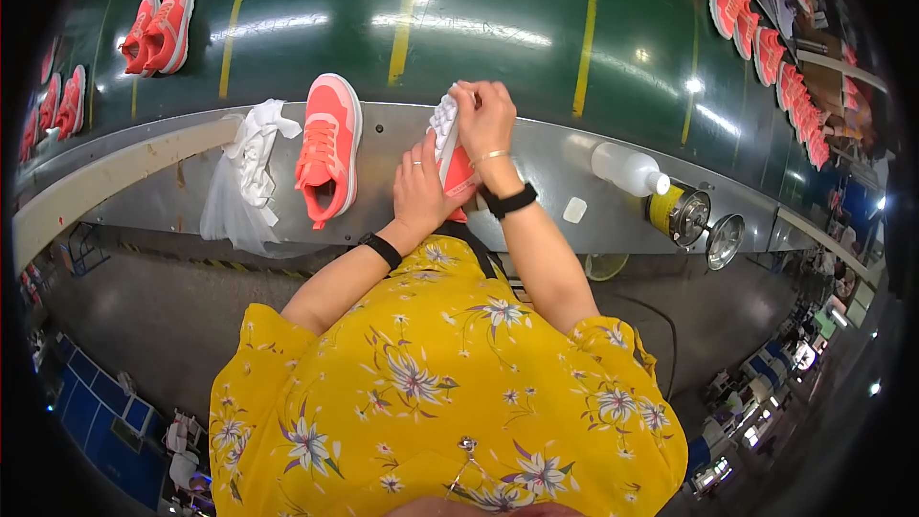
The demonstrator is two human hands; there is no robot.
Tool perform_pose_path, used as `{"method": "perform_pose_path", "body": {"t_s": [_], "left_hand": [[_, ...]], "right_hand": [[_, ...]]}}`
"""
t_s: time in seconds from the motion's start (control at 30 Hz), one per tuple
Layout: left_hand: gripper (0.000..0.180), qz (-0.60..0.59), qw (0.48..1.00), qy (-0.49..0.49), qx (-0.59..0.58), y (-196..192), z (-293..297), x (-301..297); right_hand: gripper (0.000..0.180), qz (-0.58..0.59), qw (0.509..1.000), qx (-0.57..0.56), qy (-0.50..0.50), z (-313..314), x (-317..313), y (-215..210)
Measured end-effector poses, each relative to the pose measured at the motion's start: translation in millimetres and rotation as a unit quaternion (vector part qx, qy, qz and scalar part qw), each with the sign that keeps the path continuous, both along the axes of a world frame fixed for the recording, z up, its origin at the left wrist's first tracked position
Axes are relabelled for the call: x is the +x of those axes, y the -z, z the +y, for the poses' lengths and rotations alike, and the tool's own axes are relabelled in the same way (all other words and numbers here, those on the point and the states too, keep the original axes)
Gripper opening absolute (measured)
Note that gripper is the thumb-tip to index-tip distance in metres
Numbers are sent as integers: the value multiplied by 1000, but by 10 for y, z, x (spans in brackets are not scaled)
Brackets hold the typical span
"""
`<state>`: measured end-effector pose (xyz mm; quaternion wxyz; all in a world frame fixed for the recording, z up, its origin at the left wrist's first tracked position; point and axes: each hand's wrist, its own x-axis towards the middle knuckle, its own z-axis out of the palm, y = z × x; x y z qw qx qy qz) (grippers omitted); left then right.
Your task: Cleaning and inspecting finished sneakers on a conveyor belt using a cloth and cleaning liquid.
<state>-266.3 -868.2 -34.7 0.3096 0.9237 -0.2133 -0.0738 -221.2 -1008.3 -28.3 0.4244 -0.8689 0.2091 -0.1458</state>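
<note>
At the bench [574, 158], the left hand [418, 193] grips a coral shoe [458, 172] upright while the right hand [484, 115] pinches white stuffing paper [444, 120] at its opening; a firm hold should prevent slipping.

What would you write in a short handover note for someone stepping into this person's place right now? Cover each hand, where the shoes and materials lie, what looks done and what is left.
Left hand: steadies the coral shoe in hand from the side, on the metal ledge.
Right hand: grips white paper at the top of that shoe.
Second coral shoe lies on the ledge to the left, untouched; a pile of white paper and plastic sits beside it.
White bottle lies on the ledge to the right.
Done: more coral shoes, such as a pair, rest on the green belt.
Left: the held shoe appears unfinished; the second shoe probably waits.
</note>
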Motion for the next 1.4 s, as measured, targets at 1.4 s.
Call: {"method": "perform_pose_path", "body": {"t_s": [1.4], "left_hand": [[107,22,998,-16,53,-28,-90,-105]], "right_hand": [[20,-112,926,-253,257,-2096,-1910,-796]]}}
